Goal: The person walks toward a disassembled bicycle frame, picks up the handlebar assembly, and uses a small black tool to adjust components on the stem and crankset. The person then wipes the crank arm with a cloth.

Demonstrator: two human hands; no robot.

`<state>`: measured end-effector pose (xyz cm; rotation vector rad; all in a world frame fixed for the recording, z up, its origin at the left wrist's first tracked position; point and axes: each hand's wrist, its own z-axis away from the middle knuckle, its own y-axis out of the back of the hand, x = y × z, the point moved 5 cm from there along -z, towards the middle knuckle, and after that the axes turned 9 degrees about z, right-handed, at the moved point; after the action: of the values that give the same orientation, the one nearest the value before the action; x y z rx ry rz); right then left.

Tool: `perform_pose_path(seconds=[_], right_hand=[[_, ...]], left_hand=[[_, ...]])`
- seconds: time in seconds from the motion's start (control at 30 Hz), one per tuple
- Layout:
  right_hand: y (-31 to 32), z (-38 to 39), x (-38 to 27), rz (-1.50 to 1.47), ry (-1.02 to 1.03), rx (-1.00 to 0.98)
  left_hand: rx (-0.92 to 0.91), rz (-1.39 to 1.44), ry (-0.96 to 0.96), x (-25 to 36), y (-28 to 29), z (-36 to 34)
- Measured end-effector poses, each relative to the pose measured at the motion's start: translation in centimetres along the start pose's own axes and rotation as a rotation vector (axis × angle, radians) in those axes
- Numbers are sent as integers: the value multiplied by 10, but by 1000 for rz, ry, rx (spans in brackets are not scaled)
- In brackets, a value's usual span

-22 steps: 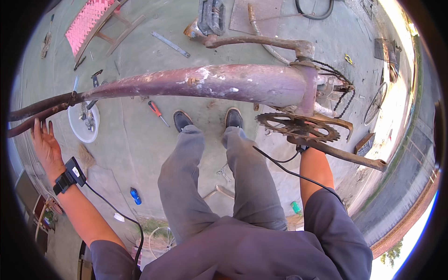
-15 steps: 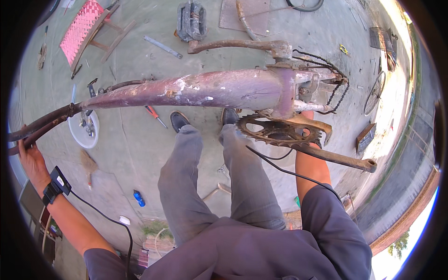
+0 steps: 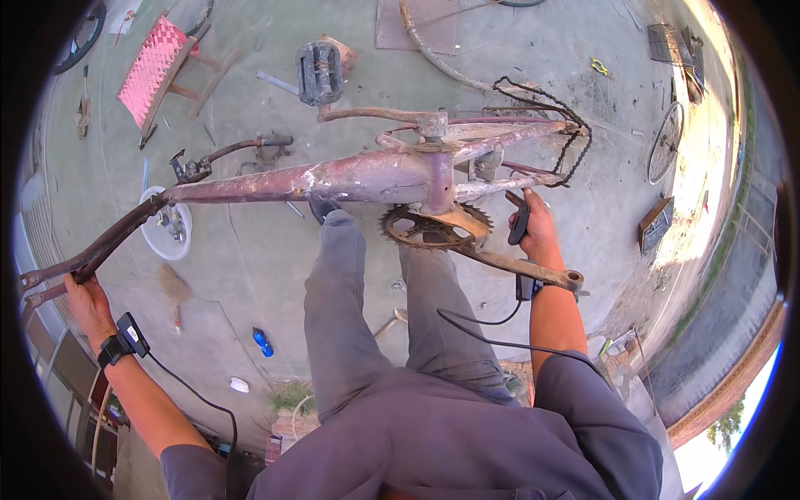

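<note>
The bicycle frame (image 3: 367, 177) stretches from left to right across the person's front, above the legs; whether anything besides the hands bears its weight cannot be told. At the left, the left hand (image 3: 90, 308) is curled around the fork (image 3: 133, 220). The right hand (image 3: 537, 229) has its fingertips against the near rear stay (image 3: 496, 188), beside a dark handle-like piece (image 3: 519, 220); how firmly its grip closes, and on which of the two, cannot be told.

Weak support on the right could let that end dip or roll, as the crank and pedal (image 3: 320, 73) jut out on the far side. If the cranks turn, the toothed chainring (image 3: 408, 227) could scrape a leg, or the near crank arm (image 3: 533, 269) could knock the right wrist. The slack chain (image 3: 583, 150) could snag, and the looping cable (image 3: 483, 337) could catch on the crank end.
</note>
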<state>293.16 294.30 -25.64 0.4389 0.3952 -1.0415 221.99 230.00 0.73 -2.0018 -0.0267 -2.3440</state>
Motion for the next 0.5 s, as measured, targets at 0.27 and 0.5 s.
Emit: perform_pose_path(seconds=[0.27,0.5], right_hand=[[-47,193,-61,263,326,-371],[-90,227,-74,-21,335,-301]], left_hand=[[-5,92,63,-5,-30,14],[-60,108,153,-2,-45,23]])
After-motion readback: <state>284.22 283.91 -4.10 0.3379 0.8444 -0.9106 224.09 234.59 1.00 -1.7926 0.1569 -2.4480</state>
